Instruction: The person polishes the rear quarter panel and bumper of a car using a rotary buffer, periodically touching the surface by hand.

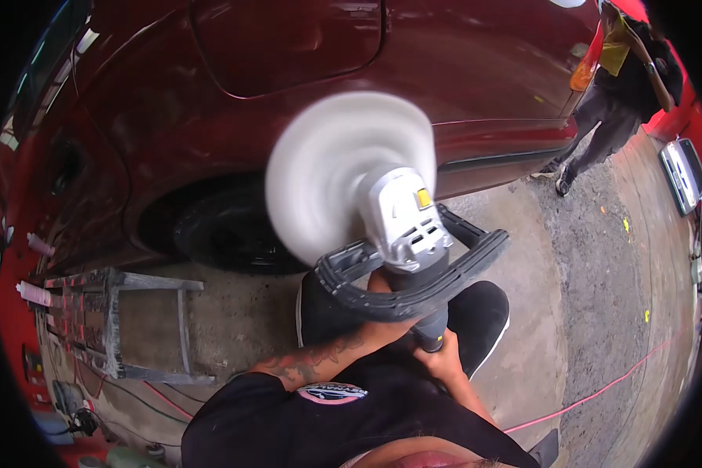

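Observation:
A polisher [407, 222] with a silver head and a black loop handle [413, 303] is in front of me. Its white pad [320, 175] is smeared by motion and overlaps the dark red car panel [483, 70]; I cannot tell whether they touch. My left hand [394, 331], at the end of a tattooed forearm, is closed on the polisher's body, mostly hidden beneath the loop handle. Lower down, my right hand [443, 359] wraps around the rear grip. Both hands are close to my knees.
A worn stool or stand [117, 324] lies left of me, beside the car's wheel [238, 230]. Bottles [33, 293] stand near it. A red hose or cord [593, 396] crosses the floor at right. Another person [620, 86] stands by the car at the upper right, near a yellow cloth [615, 43].

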The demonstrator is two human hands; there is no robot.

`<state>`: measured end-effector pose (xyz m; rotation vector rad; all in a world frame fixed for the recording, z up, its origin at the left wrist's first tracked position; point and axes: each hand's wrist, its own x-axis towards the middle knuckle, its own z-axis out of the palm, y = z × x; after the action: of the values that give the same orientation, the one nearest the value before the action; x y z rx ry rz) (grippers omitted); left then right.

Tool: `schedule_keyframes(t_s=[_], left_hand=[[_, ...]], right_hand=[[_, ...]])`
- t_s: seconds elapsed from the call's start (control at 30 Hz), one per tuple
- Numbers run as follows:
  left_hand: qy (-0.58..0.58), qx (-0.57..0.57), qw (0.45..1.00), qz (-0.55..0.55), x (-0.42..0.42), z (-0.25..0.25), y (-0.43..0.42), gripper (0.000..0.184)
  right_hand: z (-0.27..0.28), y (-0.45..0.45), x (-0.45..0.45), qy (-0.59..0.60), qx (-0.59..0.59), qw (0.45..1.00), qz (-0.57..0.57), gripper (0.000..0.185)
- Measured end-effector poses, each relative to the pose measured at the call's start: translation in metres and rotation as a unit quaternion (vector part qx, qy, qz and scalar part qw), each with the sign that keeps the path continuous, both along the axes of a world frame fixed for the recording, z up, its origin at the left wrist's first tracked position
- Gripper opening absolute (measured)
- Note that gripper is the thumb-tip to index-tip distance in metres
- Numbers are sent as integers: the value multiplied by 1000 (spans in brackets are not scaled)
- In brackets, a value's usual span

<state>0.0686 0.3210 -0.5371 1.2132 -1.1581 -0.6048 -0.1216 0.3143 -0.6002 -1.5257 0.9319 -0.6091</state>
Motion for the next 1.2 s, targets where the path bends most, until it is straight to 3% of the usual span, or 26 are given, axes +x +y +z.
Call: schedule_keyframes(t_s=[0.2,0.33,0.57,0.63,0.83,0.97,1.03,1.07,1.17,1.2], left_hand=[[-27,11,994,-108,-5,16,-44,68],[76,-24,995,-60,-2,17,-34,62],[115,-51,991,46,30,28,30,57],[49,-10,997,56,48,42,51,62],[214,-103,964,119,61,70,64,76],[170,-61,979,96,63,43,61,73],[131,-45,989,45,69,31,59,56],[133,-44,989,45,64,28,54,62],[-3,-61,994,89,61,44,33,43],[4,-62,995,80,60,46,27,41]], right_hand=[[1,5,4,-8,15,993,-118,25],[11,4,12,-11,-20,995,-100,30],[53,-12,26,51,-90,990,97,50],[72,-14,38,65,-112,982,140,53],[96,-19,67,93,-171,959,205,59],[75,-14,64,81,-185,966,165,56],[62,-5,62,47,-154,979,123,51],[57,0,61,30,-137,985,102,48],[56,5,61,8,-84,995,44,40],[57,4,61,1,-70,997,27,39]])
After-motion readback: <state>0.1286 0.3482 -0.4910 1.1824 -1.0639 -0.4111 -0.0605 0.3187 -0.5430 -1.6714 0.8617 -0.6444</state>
